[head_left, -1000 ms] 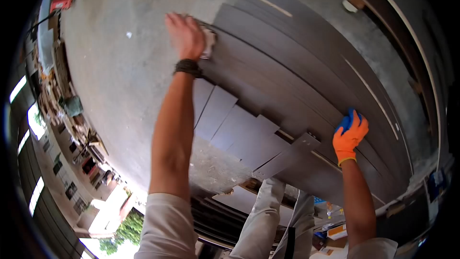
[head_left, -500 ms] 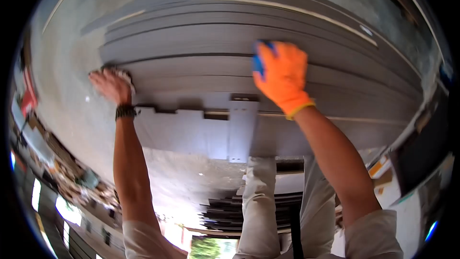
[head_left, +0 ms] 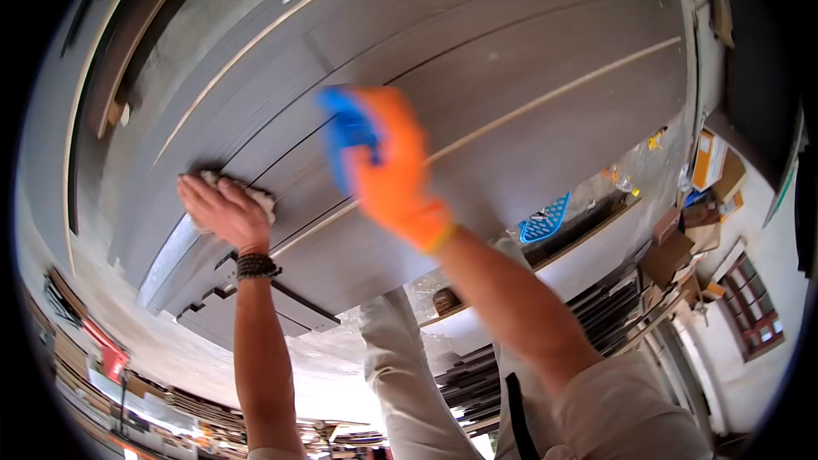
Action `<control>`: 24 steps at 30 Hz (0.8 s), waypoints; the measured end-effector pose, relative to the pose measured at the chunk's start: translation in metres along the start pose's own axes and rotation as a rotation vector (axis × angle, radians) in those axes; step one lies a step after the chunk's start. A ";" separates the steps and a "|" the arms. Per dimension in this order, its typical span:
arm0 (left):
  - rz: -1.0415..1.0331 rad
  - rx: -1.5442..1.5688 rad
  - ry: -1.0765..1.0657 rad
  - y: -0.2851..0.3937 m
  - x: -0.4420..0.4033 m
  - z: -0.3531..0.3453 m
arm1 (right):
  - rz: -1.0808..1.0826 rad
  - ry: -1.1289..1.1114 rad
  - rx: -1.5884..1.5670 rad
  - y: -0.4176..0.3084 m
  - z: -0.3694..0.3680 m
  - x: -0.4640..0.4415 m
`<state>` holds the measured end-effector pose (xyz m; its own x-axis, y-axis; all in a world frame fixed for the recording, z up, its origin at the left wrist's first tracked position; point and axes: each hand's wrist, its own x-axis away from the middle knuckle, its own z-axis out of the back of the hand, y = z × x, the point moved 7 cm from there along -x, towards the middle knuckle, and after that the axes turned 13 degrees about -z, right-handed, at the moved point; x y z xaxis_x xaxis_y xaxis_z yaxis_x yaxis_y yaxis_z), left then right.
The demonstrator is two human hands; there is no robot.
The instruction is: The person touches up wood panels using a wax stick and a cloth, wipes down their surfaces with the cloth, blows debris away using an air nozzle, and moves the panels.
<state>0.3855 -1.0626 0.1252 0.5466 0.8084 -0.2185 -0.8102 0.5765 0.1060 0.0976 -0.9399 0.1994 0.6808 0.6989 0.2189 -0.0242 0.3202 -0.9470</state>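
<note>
My bare left hand (head_left: 223,211), a dark bracelet at its wrist, presses a pale crumpled cloth (head_left: 261,198) onto the long grey-brown boards (head_left: 511,60). Its fingers are bent over the cloth. My right hand (head_left: 388,162) wears an orange glove with blue on the palm side and is over the middle of the boards. Motion smears its fingers, and whether it holds anything cannot be made out. Several shorter grey pieces (head_left: 243,317) lie near my left wrist, by the near edge of the boards.
A blue perforated basket (head_left: 545,218) lies on the floor beyond the boards' near edge. Stacked dark strips (head_left: 477,388) are behind my legs. Cardboard boxes (head_left: 667,257) stand at the right, and a long dark beam (head_left: 141,38) lies at the upper left.
The view has turned toward the right end of the boards. My left hand has moved from the boards' left end further along them with the cloth. My right hand has come closer to it.
</note>
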 end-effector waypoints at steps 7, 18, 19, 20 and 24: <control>-0.286 0.077 -0.004 0.265 -0.088 -0.045 | -0.651 0.473 0.033 0.128 0.401 0.139; -0.937 0.255 0.111 0.548 -0.156 -0.084 | -1.248 0.660 -0.199 0.207 0.432 0.390; -1.049 0.276 0.040 0.557 -0.152 -0.089 | -1.228 0.664 -0.155 0.211 0.423 0.401; -1.162 0.293 -0.023 0.570 -0.141 -0.087 | -1.208 0.658 -0.150 0.202 0.417 0.402; -0.945 0.816 -0.355 0.615 -0.072 -0.044 | -1.123 0.685 -0.295 0.176 0.405 0.401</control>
<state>-0.1615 -0.7718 0.1638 0.9598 -0.0338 -0.2786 0.2111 0.7413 0.6372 0.0700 -0.3444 0.2156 0.4566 -0.3336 0.8247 0.8815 0.2948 -0.3688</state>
